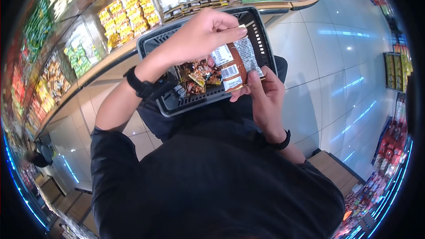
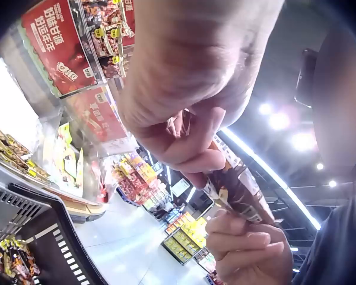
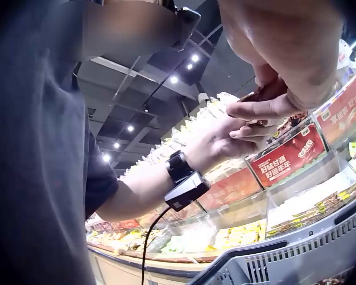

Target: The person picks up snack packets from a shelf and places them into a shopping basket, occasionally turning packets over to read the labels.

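Note:
In the head view a brown and white snack packet (image 1: 232,68), its barcode and printed text facing up, is held above a grey basket (image 1: 166,108). The left hand (image 1: 201,35) pinches its upper end between thumb and fingers; the right hand (image 1: 268,95) grips its lower right edge, thumb on top. Several small dark packets (image 1: 197,82) lie in the basket below. In the left wrist view the left hand (image 2: 190,89) and right hand (image 2: 249,249) hold the packet (image 2: 243,190) between them. The right wrist view mostly hides it behind the fingers.
A curved display counter (image 1: 106,62) with bins of yellow packets (image 1: 128,15) and green packets (image 1: 79,55) runs along the far and left sides. Tiled floor (image 1: 305,79) lies to the right. A wooden-topped stand (image 1: 330,170) is at the lower right, and another person (image 1: 37,157) at the far left.

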Demonstrator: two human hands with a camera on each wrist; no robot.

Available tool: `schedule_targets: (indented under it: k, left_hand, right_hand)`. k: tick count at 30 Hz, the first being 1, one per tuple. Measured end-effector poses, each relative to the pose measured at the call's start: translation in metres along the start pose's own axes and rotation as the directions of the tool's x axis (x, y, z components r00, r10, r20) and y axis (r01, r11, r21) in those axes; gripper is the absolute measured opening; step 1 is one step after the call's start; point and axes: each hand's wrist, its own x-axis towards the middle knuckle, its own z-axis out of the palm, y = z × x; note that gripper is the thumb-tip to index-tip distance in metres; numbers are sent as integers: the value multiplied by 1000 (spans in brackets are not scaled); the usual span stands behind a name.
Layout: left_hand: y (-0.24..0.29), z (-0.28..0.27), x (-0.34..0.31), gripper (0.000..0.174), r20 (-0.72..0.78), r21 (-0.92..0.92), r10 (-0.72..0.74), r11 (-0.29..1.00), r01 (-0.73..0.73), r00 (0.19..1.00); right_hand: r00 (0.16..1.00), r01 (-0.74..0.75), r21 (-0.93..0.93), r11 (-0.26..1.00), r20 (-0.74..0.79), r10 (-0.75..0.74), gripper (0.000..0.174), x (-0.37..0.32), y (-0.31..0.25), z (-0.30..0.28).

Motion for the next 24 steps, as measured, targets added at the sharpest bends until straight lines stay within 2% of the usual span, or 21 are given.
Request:
schedule_targets:
  k: [1, 3, 7, 10, 12, 13, 15, 16, 17, 19, 20, 21, 22, 23, 24]
  left_hand:
    - [-3, -2, 2, 36, 13, 26, 36, 999, -37, 999]
    - [-6, -3, 2, 36, 6, -1, 32, 999, -32, 999]
    - [-10, -7, 1, 33, 33, -82, 5, 997, -2, 999]
    - [-9, -13, 2, 42, 64, 11, -11, 1000, 10, 998]
    - [-18, -20, 9, 58, -15, -73, 75, 994, -76, 997]
    - [-25, -20, 6, 73, 186, -513, 40, 856, 62, 982]
    - [-30, -4, 4, 79, 209, -624, 256, 778, -73, 944]
    - [-40, 5, 3, 75, 191, -621, 257, 779, -86, 947]
    - [-50, 15, -2, 59, 84, -652, 238, 748, -127, 968]
    - [-46, 23, -5, 58, 14, -558, 293, 796, -236, 956]
    - [-46, 26, -4, 62, -36, -602, 227, 772, -202, 973]
    - [-48, 27, -4, 62, -37, -602, 232, 772, -207, 972]
    - [-52, 27, -3, 57, -109, -472, 241, 841, -263, 964]
    - [-54, 25, -2, 52, -177, -328, 262, 893, -308, 949]
    - [-54, 24, -2, 52, -176, -322, 269, 893, -314, 947]
  right_hand:
    - [1000, -13, -5, 1000, 9, 13, 24, -2, -1, 5]
    - [999, 7, 59, 998, -37, -5, 24, -3, -7, 16]
    - [999, 22, 50, 999, -30, -20, 24, -2, -8, 17]
    - [999, 32, 52, 998, 7, -32, 23, -1, -6, 13]
    - [999, -36, 173, 984, 1, 36, 24, 2, -7, 10]
    - [986, -164, 296, 941, 11, 168, 21, 5, -17, 14]
    - [932, -362, 634, 684, 275, 237, 22, 16, -15, 2]
    - [888, -447, 782, 435, 331, 319, 23, 21, -12, -2]
    - [843, -487, 867, 100, 438, 311, 18, 24, -5, -5]
    - [799, -559, 826, 79, 510, 320, 15, 27, 1, -9]
    - [765, -639, 746, 190, 588, 263, 25, 29, 10, -13]
    - [765, -639, 744, 195, 588, 262, 25, 32, 6, -14]
    - [731, -682, 547, 486, 493, 472, 32, 36, 1, -16]
    - [716, -696, 247, 675, 318, 622, 40, 42, -5, -20]
    - [853, -509, 68, 858, 178, 491, 51, 48, -1, -30]
